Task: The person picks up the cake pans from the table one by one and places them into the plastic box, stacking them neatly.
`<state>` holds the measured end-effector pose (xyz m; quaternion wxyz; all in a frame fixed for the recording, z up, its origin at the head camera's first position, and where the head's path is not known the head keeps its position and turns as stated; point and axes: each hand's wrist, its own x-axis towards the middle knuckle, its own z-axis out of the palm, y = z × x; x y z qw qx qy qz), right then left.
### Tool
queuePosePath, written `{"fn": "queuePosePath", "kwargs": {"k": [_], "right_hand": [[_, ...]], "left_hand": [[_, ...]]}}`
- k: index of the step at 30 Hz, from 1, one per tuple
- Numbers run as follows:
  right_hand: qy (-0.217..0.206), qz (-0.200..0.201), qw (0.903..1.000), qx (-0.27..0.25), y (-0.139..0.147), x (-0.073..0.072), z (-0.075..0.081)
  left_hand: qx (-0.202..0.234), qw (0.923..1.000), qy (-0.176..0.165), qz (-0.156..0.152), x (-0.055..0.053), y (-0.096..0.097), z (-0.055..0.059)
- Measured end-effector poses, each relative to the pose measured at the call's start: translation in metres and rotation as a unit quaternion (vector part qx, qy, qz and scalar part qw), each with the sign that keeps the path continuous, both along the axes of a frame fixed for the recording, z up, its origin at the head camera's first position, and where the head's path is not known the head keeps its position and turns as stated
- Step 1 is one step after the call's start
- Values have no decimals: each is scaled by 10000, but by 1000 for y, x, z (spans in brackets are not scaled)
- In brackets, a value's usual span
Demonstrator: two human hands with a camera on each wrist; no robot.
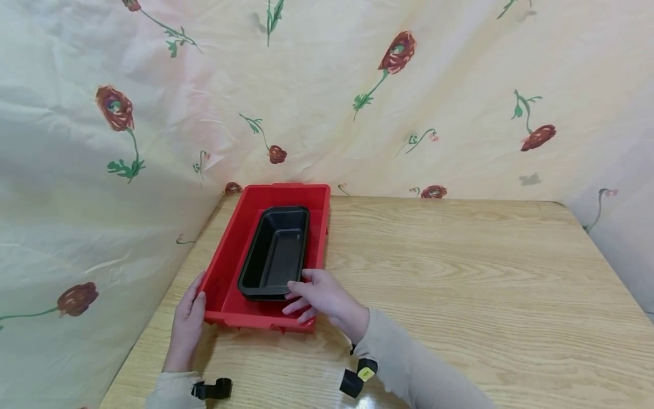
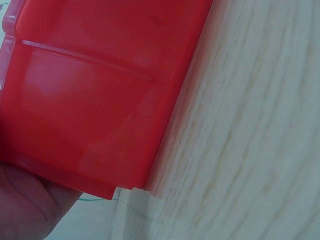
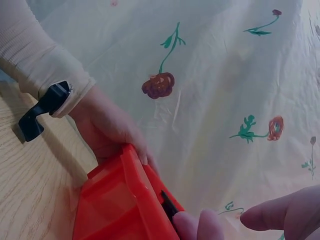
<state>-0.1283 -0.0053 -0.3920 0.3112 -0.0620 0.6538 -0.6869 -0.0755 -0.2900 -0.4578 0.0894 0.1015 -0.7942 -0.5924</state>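
A black rectangular loaf pan (image 1: 286,253) lies inside a red plastic tray (image 1: 225,284) in the head view, close to the tray's right wall. My left hand (image 1: 189,318) grips the tray's near left corner, with the thumb over the rim. The left wrist view shows the tray's red outer wall (image 2: 90,105) close up beside that hand (image 2: 30,205). My right hand (image 1: 327,298) is over the near right corner of the tray, its fingers spread and loosely bent at the pan's near end. In the right wrist view its thumb (image 3: 280,215) stands apart from the fingertips.
The tray stands on the left part of a wood-grain table (image 1: 460,284). A flower-printed cloth (image 1: 327,85) hangs along the table's back and left side. Black straps with small devices (image 1: 357,375) are worn at both wrists.
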Motion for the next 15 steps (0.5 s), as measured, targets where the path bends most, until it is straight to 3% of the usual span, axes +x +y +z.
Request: {"fn": "queuePosePath", "kwargs": {"k": [15], "right_hand": [[13, 96, 9995, 285, 5, 9, 3]], "left_hand": [[10, 10000, -2, -18, 0, -1, 0]]}}
